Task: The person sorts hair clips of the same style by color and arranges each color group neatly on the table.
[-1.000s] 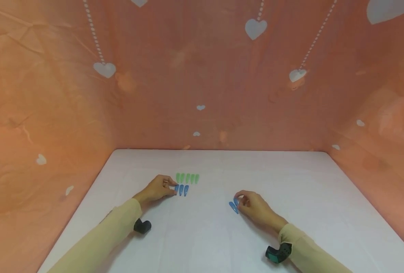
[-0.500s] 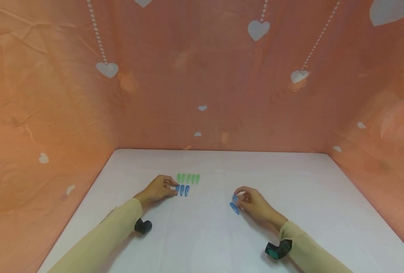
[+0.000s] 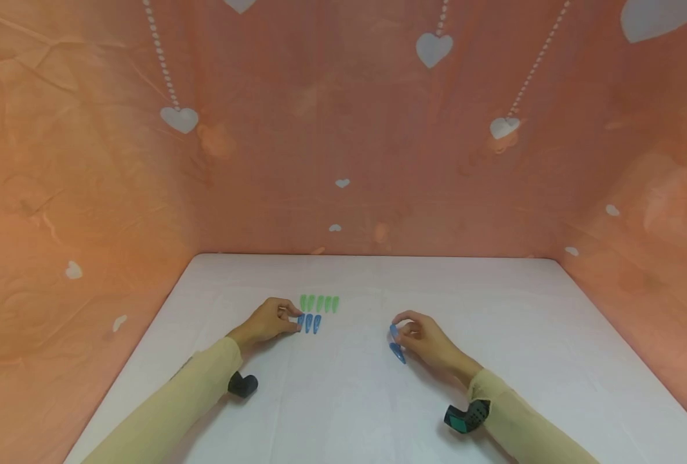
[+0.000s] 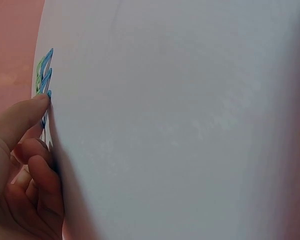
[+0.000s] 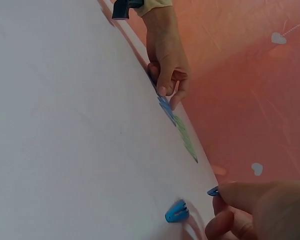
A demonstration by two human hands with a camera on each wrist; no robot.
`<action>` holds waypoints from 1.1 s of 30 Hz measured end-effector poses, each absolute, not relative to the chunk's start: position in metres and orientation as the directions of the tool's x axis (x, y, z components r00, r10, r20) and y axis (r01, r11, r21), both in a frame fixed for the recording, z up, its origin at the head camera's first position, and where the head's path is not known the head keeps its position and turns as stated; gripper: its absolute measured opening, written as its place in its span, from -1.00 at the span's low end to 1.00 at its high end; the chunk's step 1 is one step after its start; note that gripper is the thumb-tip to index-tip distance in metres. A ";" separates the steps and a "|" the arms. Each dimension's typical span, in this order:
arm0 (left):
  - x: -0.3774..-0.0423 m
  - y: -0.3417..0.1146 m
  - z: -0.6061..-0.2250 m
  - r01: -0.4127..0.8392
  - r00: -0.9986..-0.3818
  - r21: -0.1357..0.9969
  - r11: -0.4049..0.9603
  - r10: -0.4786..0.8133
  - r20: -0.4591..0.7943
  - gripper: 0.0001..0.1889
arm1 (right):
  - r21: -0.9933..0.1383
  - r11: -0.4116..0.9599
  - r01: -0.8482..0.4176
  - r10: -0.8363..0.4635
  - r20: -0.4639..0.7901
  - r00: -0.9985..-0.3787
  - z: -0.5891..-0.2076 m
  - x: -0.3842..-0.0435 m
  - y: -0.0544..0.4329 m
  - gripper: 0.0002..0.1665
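Note:
Several green snap hair clips [image 3: 319, 303] lie side by side on the white table. Just in front of them is a shorter row of blue snap hair clips [image 3: 309, 324]. At that row's left end, my left hand [image 3: 269, 319] pinches the outermost blue clip [image 3: 300, 321] between thumb and finger; in the left wrist view the thumb covers part of it. My right hand [image 3: 427, 338] holds another blue hair clip [image 5: 213, 191] by thumb and fingertips, raised off the table. Below that hand one more blue clip [image 5: 177, 212] lies on the white surface.
The white table [image 3: 343, 399] is enclosed by orange cloth walls [image 3: 274, 161] printed with pale hearts. A black device is strapped at the left wrist [image 3: 242, 385], and another dark device [image 3: 466, 417] sits at the right wrist.
My right hand has lifted its blue clip away from the one lying beside it and shifted slightly up and left. The left hand keeps its place at the blue row.

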State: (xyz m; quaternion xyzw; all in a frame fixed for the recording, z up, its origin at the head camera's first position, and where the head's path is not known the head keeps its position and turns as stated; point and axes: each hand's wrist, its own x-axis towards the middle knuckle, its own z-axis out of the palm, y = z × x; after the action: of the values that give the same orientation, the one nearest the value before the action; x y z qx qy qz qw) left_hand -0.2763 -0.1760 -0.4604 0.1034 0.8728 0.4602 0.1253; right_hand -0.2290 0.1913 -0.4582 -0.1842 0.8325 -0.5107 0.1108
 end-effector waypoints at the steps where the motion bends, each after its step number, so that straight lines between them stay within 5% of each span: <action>1: -0.276 -0.176 -0.461 0.069 -0.947 0.832 0.551 0.299 -0.119 -0.67 | -0.894 0.408 -0.183 -0.413 -0.002 -0.911 -0.458 -0.229 0.190 -0.65; 33: -0.276 -0.176 -0.456 0.043 -0.947 0.835 0.548 0.288 -0.140 -0.66 | -0.951 0.271 -0.151 -0.431 0.021 -0.902 -0.447 -0.247 0.131 -0.66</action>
State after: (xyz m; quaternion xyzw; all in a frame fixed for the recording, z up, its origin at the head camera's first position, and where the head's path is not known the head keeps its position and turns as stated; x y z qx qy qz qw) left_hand -0.2757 -0.1757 -0.4558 0.0952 0.8700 0.4656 0.1316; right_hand -0.2471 0.1312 -0.4475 -0.1846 0.7878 -0.5749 0.1217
